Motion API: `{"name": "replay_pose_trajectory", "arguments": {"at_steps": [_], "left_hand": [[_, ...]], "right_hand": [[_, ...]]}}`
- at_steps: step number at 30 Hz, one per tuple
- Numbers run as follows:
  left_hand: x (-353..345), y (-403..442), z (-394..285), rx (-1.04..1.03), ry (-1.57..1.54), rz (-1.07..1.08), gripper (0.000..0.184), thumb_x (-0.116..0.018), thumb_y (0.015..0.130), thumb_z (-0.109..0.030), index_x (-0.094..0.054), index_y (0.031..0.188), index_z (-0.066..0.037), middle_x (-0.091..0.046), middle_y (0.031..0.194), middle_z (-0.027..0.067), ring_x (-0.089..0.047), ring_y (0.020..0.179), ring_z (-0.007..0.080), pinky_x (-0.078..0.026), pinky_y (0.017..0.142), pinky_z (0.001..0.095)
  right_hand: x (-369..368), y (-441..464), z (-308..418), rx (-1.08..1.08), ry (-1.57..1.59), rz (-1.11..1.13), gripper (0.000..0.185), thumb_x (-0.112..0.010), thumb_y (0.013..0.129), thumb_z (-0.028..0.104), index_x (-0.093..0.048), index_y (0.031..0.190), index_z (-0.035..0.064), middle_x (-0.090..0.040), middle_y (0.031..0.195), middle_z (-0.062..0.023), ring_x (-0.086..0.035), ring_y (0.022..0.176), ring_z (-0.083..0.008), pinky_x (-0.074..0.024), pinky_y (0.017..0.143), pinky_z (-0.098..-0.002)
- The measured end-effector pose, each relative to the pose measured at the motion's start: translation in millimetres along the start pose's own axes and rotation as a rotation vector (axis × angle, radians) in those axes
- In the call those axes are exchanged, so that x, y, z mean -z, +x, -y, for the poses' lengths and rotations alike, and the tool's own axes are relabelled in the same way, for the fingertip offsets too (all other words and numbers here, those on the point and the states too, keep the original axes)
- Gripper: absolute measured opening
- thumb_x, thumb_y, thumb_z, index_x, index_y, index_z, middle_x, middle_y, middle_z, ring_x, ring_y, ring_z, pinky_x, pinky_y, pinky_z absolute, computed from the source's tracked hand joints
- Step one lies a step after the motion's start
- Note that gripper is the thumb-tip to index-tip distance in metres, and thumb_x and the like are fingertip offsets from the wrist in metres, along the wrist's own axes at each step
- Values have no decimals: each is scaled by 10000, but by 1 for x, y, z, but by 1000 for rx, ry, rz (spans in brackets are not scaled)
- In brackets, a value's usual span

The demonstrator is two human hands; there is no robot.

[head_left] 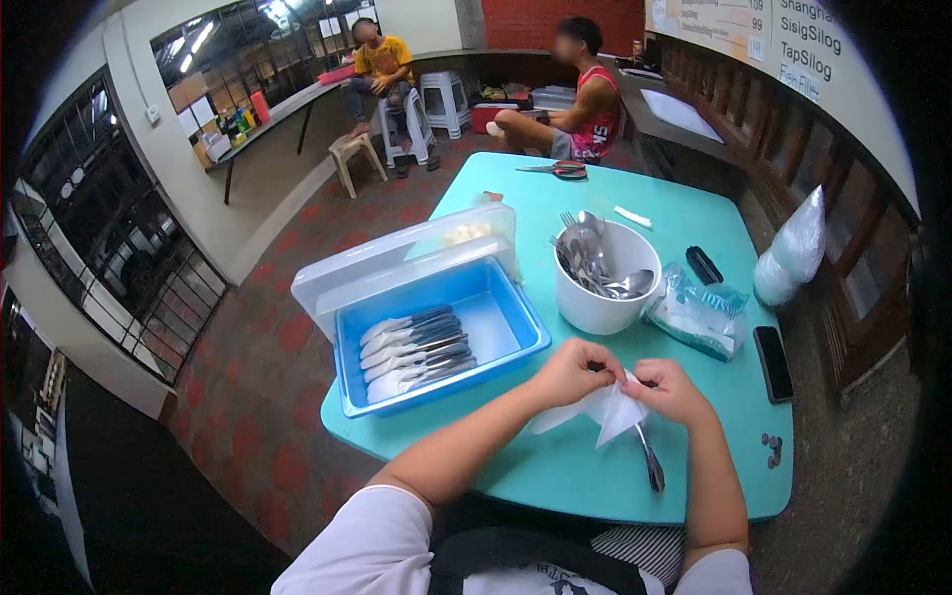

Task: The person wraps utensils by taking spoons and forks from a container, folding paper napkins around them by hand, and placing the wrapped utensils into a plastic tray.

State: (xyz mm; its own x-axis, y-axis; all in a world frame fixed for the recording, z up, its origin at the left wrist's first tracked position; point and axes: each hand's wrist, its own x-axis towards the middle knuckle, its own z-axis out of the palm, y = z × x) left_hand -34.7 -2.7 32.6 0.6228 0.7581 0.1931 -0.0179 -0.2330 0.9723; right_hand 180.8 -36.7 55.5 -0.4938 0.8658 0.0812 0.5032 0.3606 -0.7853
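Observation:
My left hand (575,375) and my right hand (672,389) pinch a white paper napkin (617,415) between them over the near side of the table. From under the napkin sticks out the metal handle of a piece of cutlery (652,466); its other end is hidden by the paper. To the left, a blue tray (501,309) holds several napkin-wrapped cutlery sets (416,352) laid side by side, handles to the right. Beyond my hands stands a white tub (600,309) full of loose spoons and forks (592,260). A plastic pack of napkins (697,312) lies right of the tub.
A clear lid (397,260) leans behind the tray. On the turquoise table (555,476) lie scissors (555,171), a black object (704,265), a phone (773,364) and a plastic-wrapped cone (793,248). Two people (385,64) (587,99) sit further back near stools (357,159).

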Motion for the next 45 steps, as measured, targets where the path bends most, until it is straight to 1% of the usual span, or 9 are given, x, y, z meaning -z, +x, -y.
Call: {"name": "replay_pose_trajectory", "arguments": {"at_steps": [11,14,17,20,21,33,39,42,45], "left_hand": [[-8,2,5,54,-40,131,78,-623,809,12,-689,849,5,-692,859,55,-628,819,138,-495,783,281],[3,6,28,-155,-62,160,102,-611,847,-73,-677,844,4,-688,847,70,-633,819,160,-503,774,312],[-5,1,3,60,235,103,208,-625,873,-200,-669,855,3,-673,805,126,-642,766,205,-504,716,341],[-21,-3,2,88,554,401,293,-632,879,-289,-663,872,2,-643,764,175,-632,699,244,-483,645,367],[-23,-4,-6,129,496,396,301,-650,864,-302,-665,892,-3,-618,733,197,-587,626,271,-452,608,384],[-16,-4,6,82,307,566,173,-638,855,-137,-649,950,7,-622,725,120,-525,620,157,-427,590,323],[-13,-4,6,45,258,582,149,-615,861,-93,-641,953,21,-632,729,108,-544,641,140,-442,600,302],[-8,-1,7,167,316,553,148,-612,864,-94,-642,949,24,-633,729,92,-548,633,131,-450,596,300],[-9,0,14,135,340,476,154,-614,864,-96,-642,947,31,-626,723,79,-559,632,115,-456,579,295]], "right_hand": [[-1,-11,-10,-42,177,92,264,-642,853,193,-606,721,-32,-484,593,-43,-438,568,-108,-347,515,-300],[-3,-15,-21,-108,229,231,294,-639,860,226,-608,711,-26,-487,578,-48,-434,550,-102,-350,503,-304],[-12,-17,-22,-105,122,354,326,-643,861,262,-595,691,-13,-479,551,-48,-419,528,-98,-348,490,-312],[-20,-18,-24,-91,126,373,352,-649,855,285,-577,672,-7,-476,537,-52,-416,522,-98,-349,490,-312],[-18,-18,-25,-123,72,426,357,-651,852,301,-586,682,-6,-481,537,-56,-424,525,-104,-358,497,-316],[-9,-24,-11,-56,39,468,345,-618,860,305,-634,770,-28,-578,613,-131,-515,542,-174,-410,533,-355],[-9,-26,-8,-141,94,455,296,-620,875,254,-640,810,-34,-578,647,-104,-522,597,-160,-420,572,-320],[-11,-25,-13,-98,20,329,285,-611,872,248,-643,833,-33,-608,683,-123,-560,638,-193,-440,605,-338],[-5,-24,-14,-111,-64,262,269,-605,865,236,-647,839,-29,-630,715,-133,-580,666,-213,-451,624,-351]]}}
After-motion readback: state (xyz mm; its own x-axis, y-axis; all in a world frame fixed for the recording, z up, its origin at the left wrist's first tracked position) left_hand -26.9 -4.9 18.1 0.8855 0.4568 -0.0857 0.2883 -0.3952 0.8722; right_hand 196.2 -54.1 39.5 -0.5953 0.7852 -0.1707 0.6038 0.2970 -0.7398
